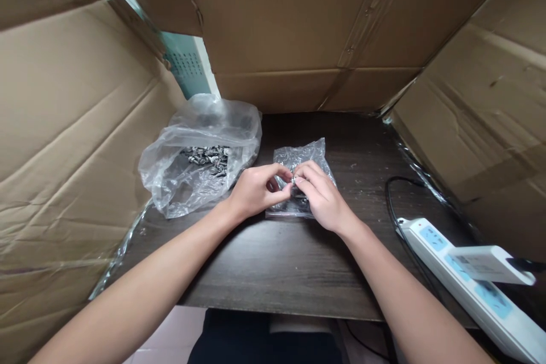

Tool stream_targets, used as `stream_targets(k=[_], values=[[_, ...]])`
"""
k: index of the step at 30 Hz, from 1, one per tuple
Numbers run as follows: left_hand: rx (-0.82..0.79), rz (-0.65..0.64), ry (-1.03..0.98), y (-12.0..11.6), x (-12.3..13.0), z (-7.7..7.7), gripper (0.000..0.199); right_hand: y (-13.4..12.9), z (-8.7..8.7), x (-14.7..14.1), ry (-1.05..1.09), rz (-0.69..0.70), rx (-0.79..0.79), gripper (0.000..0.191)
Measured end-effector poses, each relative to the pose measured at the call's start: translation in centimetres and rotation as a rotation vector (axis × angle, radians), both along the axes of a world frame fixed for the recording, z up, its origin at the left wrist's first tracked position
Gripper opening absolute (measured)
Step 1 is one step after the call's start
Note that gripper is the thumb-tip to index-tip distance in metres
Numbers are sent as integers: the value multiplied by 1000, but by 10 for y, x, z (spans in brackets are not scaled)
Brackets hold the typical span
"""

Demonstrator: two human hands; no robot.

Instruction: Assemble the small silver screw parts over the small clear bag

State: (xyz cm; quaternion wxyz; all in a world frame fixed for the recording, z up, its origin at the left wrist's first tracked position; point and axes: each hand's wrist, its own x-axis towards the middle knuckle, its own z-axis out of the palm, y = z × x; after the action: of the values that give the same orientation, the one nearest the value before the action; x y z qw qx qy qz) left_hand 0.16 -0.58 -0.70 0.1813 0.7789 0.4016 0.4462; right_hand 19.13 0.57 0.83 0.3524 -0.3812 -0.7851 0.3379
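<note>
My left hand (pixel 258 189) and my right hand (pixel 318 192) meet over a small clear plastic bag (pixel 305 154) lying on the dark table. Between their fingertips is a small metal piece (pixel 293 180), pinched by both hands; its exact shape is too small to tell. More dark metal bits show through the small bag under my fingers, partly hidden. To the left stands a large open clear plastic bag (pixel 170 139), with many small metal screw-like parts (pixel 209 158) inside.
Cardboard walls (pixel 294 17) enclose the dark wooden table (pixel 273 273) at the back and both sides. At the right lies a white power strip (pixel 460 290) with a plugged-in white adapter (pixel 490 264) and a black cable (pixel 387 196).
</note>
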Motion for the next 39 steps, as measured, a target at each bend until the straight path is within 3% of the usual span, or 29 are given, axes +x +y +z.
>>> stream_targets(k=[13,19,25,27,30,35,39], values=[[38,-29,23,-2,-1,3,10,1,-2,-1,29,-12,-37,36],[-3,-75,-7,-4,2,8,40,0,1,-1,69,-18,-38,36],[58,-66,22,-1,0,7,17,0,5,1,76,37,-57,31],[22,-46,84,0,-4,18,16,0,8,4,100,16,-21,27],[-111,45,355,-5,-14,51,14,1,11,8,133,-92,6,19],[-400,365,801,-26,-49,108,16,3,8,9,116,-177,78,18],[-580,583,899,-30,-84,119,23,2,7,6,79,-177,116,17]])
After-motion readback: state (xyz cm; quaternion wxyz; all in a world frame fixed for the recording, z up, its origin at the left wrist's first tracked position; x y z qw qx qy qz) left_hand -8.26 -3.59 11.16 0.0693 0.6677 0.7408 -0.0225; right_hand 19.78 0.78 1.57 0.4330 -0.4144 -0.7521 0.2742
